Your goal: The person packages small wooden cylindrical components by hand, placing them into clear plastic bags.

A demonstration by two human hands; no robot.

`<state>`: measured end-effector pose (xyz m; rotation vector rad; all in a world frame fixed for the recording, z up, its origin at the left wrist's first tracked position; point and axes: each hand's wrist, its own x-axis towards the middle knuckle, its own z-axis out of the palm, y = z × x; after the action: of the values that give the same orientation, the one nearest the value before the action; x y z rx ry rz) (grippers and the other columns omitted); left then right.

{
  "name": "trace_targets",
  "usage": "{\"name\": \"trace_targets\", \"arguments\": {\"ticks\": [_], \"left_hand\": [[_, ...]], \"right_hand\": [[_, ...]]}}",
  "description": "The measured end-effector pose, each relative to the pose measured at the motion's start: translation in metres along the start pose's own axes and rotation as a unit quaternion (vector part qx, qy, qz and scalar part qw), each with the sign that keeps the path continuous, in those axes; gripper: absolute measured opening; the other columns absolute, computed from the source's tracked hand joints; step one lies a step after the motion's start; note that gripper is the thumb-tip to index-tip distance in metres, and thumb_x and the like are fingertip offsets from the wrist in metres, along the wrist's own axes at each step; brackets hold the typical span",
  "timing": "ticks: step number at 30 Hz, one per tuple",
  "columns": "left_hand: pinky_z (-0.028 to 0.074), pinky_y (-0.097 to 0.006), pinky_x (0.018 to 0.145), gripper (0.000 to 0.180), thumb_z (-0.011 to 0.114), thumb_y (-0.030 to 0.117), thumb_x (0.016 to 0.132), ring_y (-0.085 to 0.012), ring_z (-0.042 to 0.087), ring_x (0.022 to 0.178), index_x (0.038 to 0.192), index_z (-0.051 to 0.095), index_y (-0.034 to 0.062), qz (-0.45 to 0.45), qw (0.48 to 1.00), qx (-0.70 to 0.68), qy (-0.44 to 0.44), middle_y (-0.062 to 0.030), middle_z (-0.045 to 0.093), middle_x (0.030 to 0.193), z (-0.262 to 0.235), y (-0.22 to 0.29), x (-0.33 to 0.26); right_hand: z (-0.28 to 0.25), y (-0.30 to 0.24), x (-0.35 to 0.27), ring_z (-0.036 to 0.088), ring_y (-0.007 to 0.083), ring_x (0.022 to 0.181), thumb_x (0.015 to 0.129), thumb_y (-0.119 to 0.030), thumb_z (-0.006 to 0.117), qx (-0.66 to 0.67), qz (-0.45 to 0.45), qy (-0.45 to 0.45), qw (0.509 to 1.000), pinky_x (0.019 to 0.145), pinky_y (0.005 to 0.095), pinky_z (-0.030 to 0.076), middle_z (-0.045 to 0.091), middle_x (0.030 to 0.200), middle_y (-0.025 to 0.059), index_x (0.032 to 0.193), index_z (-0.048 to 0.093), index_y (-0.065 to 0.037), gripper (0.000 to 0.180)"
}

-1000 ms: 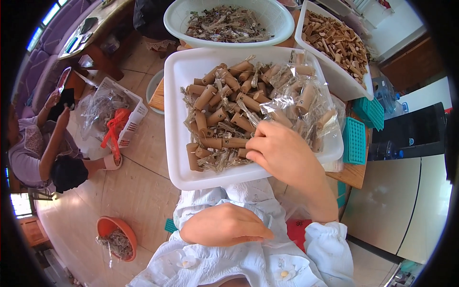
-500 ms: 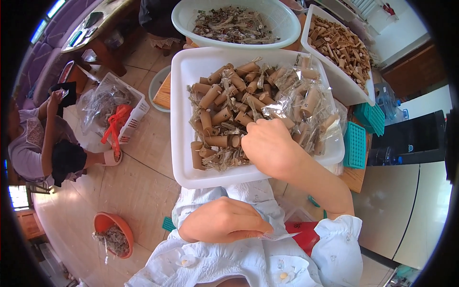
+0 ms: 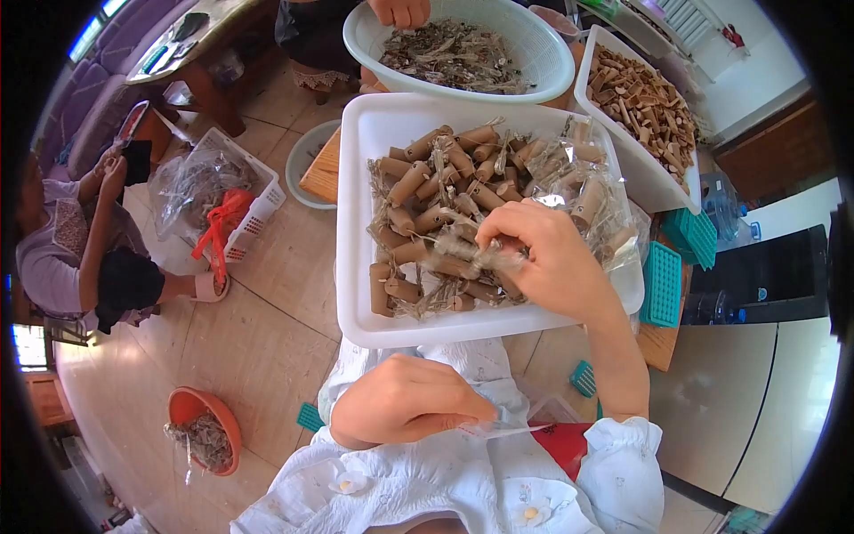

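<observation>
A white plastic tub (image 3: 354, 222) in front of me holds many short brown cylinders (image 3: 410, 183), mixed with tangled clear stringy bundles and clear plastic film (image 3: 614, 227). Over its near right part, my right hand (image 3: 544, 254) pinches a clear stringy bundle (image 3: 471, 254), which is smeared by motion. My left hand (image 3: 407, 400) stays low over my lap. Its thumb and fingers are closed on a small clear plastic bag (image 3: 507, 430) with a thin red marking along it.
Behind the tub stands a pale basin (image 3: 356, 40) of stringy pieces, with another person's hand (image 3: 400, 12) over it. A white bin (image 3: 636, 173) of brown pieces is at right, beside green racks (image 3: 660, 285). On the left are a seated person (image 3: 84, 240), a white basket (image 3: 271, 182) and an orange bucket (image 3: 182, 405).
My right hand has lifted from among the cylinders and moved right, now with a stringy bundle in its fingers. Another person's hand has appeared over the basin. My left hand has hardly moved.
</observation>
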<state>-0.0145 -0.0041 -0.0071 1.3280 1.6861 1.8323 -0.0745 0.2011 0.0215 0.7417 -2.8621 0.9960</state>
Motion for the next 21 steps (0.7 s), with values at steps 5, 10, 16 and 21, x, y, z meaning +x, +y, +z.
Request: {"name": "trace_targets", "arguments": {"ticks": [5,10,16,21], "left_hand": [[0.046,-0.03,0.058,0.024,0.06,-0.007,0.064,-0.0213,0.058,0.066,0.086,0.061,0.0036,-0.015,1.0,-0.001,0.016,-0.0059,0.061,0.075,-0.001,-0.002,-0.002],[0.047,-0.029,0.057,0.026,0.058,-0.009,0.064,-0.0203,0.059,0.065,0.086,0.061,0.0037,-0.027,0.999,-0.006,0.032,-0.0052,0.061,0.074,0.0,-0.002,-0.002],[0.047,-0.028,0.056,0.022,0.059,-0.008,0.066,-0.0196,0.059,0.064,0.085,0.061,0.0039,-0.02,0.999,-0.002,0.028,-0.0048,0.061,0.073,0.002,-0.004,0.002],[0.047,-0.029,0.056,0.021,0.059,-0.008,0.067,-0.0197,0.058,0.064,0.084,0.061,0.0037,-0.021,1.0,0.015,0.008,-0.0044,0.061,0.073,0.003,-0.003,0.007]], "right_hand": [[-0.003,-0.004,-0.002,0.054,0.0141,0.063,0.071,-0.001,0.056,0.141,0.085,0.025,0.986,0.06,0.0256,0.044,0.059,0.075,0.0068,0.085,0.057,0.001,0.015],[-0.014,-0.005,-0.005,0.055,0.013,0.063,0.07,0.0,0.058,0.161,0.089,0.043,0.982,0.059,0.0249,0.045,0.059,0.075,0.0072,0.087,0.058,-0.001,0.018],[-0.01,0.007,-0.007,0.053,0.0212,0.085,0.065,-0.003,0.063,-0.095,-0.058,-0.013,0.994,0.075,0.0312,0.044,0.054,0.089,0.0091,0.09,0.059,-0.005,0.026],[0.023,0.007,0.002,0.047,0.0263,0.093,0.062,-0.01,0.067,-0.196,-0.119,-0.071,0.971,0.081,0.0353,0.039,0.05,0.094,0.0088,0.084,0.059,-0.006,0.024]]}}
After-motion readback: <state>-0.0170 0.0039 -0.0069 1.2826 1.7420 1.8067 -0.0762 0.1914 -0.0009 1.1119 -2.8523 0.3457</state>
